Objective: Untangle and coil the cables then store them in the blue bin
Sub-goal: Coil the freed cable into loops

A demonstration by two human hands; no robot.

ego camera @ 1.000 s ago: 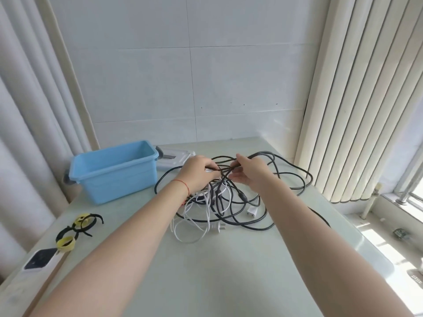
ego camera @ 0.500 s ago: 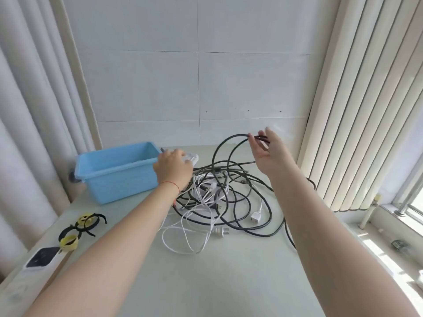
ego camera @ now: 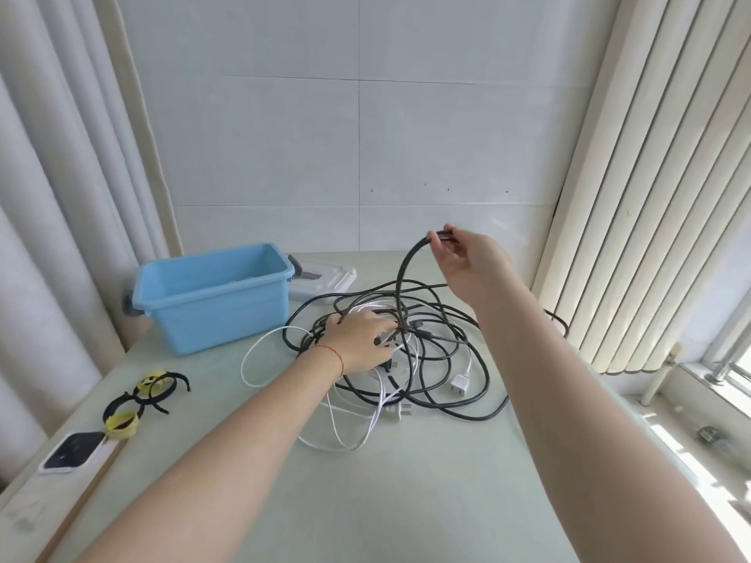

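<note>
We see the right hand (ego camera: 467,264) raised above the pale green table (ego camera: 426,481), pinching 1 thick black cable (ego camera: 402,278), while the left hand (ego camera: 359,339) presses flat, fingers spread, on the tangled heap of black and white cables (ego camera: 406,359) beside 1 blue plastic bin (ego camera: 211,294).

No text, label, brand, number or sign can be read anywhere in this view. The blue bin (ego camera: 211,294) shows plain walls with no marking, and the white lidded box (ego camera: 325,280) just behind its right end carries nothing legible. The dark-screened device (ego camera: 72,453) well in front of the bin, near the table's left edge, shows only a blank dark face, and the yellow-and-black straps (ego camera: 142,396) between it and the bin bear no readable print.
</note>
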